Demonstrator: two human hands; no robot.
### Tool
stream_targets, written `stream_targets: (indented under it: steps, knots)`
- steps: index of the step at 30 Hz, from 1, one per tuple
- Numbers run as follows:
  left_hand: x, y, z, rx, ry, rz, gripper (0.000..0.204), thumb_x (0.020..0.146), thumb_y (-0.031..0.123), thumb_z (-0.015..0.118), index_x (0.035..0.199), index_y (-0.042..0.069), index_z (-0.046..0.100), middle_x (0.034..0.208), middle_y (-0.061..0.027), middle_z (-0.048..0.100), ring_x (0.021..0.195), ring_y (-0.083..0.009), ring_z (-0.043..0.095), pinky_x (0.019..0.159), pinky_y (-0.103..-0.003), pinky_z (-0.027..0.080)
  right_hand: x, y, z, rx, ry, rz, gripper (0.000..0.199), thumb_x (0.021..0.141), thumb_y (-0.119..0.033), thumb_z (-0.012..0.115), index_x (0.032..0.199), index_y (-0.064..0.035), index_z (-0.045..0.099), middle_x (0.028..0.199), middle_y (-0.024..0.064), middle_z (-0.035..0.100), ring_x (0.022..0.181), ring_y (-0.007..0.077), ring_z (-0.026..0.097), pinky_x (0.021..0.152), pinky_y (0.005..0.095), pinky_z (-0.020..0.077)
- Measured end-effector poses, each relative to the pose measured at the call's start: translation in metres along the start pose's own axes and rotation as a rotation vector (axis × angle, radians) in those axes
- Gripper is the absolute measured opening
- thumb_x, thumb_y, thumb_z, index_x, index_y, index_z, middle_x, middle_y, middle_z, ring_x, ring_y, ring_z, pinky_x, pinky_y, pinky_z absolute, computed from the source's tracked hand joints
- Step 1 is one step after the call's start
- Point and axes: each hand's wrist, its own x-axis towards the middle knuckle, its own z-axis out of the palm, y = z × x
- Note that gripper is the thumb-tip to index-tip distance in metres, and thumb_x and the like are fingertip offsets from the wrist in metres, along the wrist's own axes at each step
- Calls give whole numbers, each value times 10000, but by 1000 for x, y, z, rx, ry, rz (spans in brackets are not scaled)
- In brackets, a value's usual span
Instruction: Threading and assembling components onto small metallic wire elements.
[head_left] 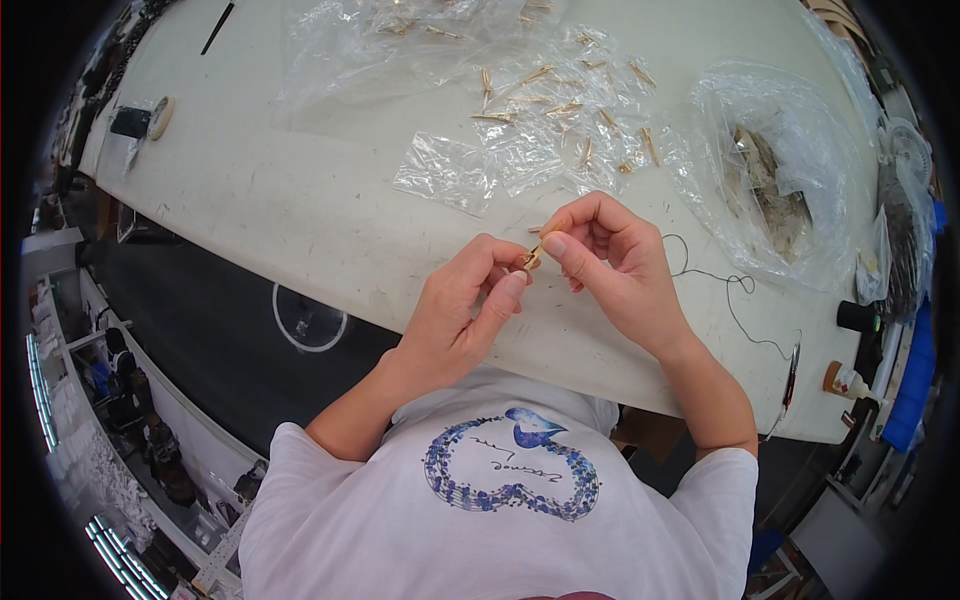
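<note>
Both my hands meet over the near part of the white table, holding a small gold metal clip point(532, 261) between them. My left hand point(462, 305) pinches one end with thumb and fingertips. The thumb and forefinger of my right hand point(622, 268) close on its other end. The fingers partly cover the clip, so its exact shape is hard to make out. Beyond my hands, several similar gold clips point(540, 74) lie scattered on and among crinkled clear plastic bags point(445, 172).
A large clear bag point(825, 165) with brown, hair-like material stands at the right. A dark thread point(738, 284) trails over the table near a slim dark tool point(792, 376). A black spool point(858, 317) and small bottle point(845, 380) sit by the right edge.
</note>
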Motion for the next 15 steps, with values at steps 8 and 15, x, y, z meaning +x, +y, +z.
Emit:
stream_targets:
  steps: [8, 15]
  knots:
    - [10, -4, 1, -38, 22, -58, 201, 1046, 187, 438, 1036, 15, 541, 803, -16, 541, 623, -48, 470, 557, -200, 400, 9, 1, 3, 36, -10, -19, 113, 936, -139, 641, 956, -31, 615, 827, -18, 623, 702, 14, 528, 648, 173, 429]
    - [19, -1, 0, -106, 90, -29, 234, 1058, 240, 412, 973, 58, 533, 719, 32, 479, 551, -5, 376, 488, -162, 305, 8, 1, -5, -276, 156, -287, 129, 900, -123, 664, 992, -32, 667, 802, 20, 640, 717, 110, 584, 657, 250, 474]
